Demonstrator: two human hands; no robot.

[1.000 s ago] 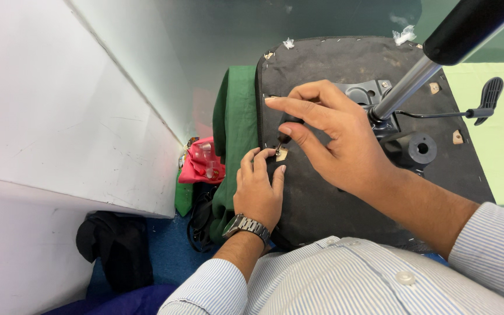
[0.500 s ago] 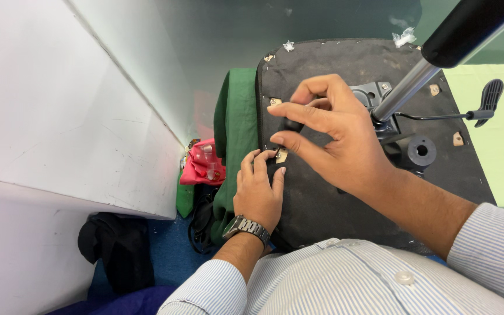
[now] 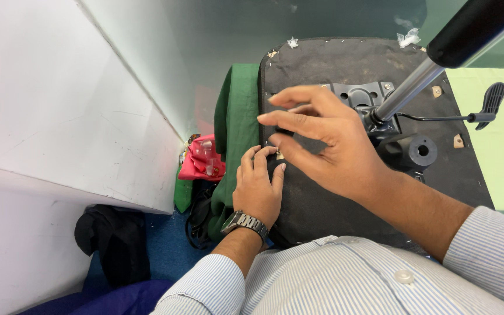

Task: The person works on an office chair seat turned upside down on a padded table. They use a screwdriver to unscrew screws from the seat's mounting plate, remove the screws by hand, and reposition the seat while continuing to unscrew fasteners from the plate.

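Observation:
An upturned chair seat shows its black fabric underside (image 3: 333, 58), with a green cover (image 3: 237, 111) wrapped round its left edge. My left hand (image 3: 258, 186), wearing a metal wristwatch, lies with its fingers flat on the seat's left edge beside a small tan piece (image 3: 279, 155). My right hand (image 3: 328, 146) hovers just above it, thumb and fingers curled into a pinch. Whether something small sits in that pinch is unclear. Behind my right hand are the grey metal plate (image 3: 363, 93) and the chrome column (image 3: 415, 81).
A black lever (image 3: 485, 108) and a black round knob (image 3: 418, 150) stick out at the right of the seat. A white panel (image 3: 59, 116) stands close on the left. On the blue floor lie a pink pouch (image 3: 199, 160) and a black bag (image 3: 112, 239).
My right hand has lifted a little off the tan piece and shifted toward the seat's far side. My left hand has stayed put.

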